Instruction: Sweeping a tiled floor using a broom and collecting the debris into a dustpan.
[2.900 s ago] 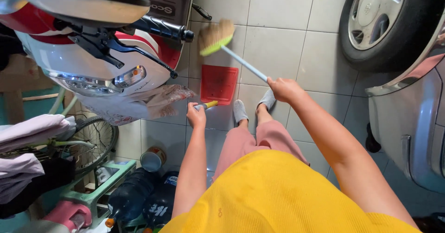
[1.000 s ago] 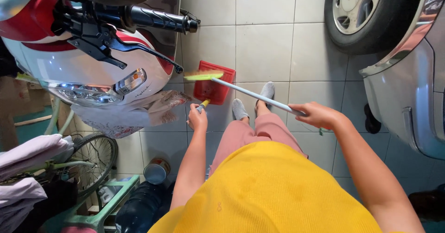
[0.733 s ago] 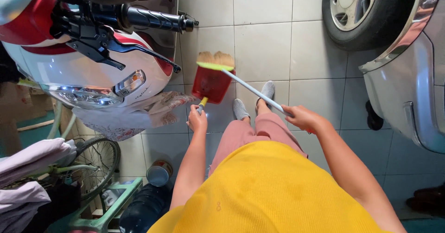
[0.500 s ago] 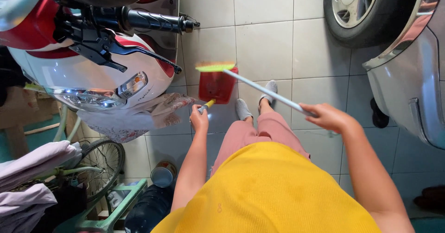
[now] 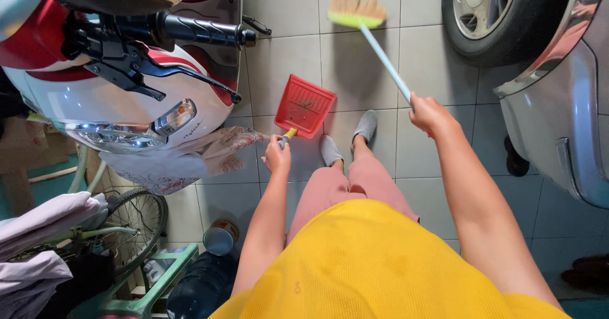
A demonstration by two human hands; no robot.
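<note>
My left hand grips the yellow handle of a red dustpan that rests on the tiled floor in front of my grey-socked feet. Some dirt lies in the pan. My right hand holds the pale blue stick of a broom, whose straw head with a green band is stretched out over the tiles far ahead, beyond the dustpan and to its right.
A red and white scooter with handlebar and brake lever stands close on the left. A car wheel and silver car body close in on the right. A bicycle wheel, clothes, a tin and water bottles crowd the lower left.
The broom head has swung from the dustpan's mouth out over the far tiles, and my right hand rose with it. The dustpan has turned slightly; my left hand kept its grip.
</note>
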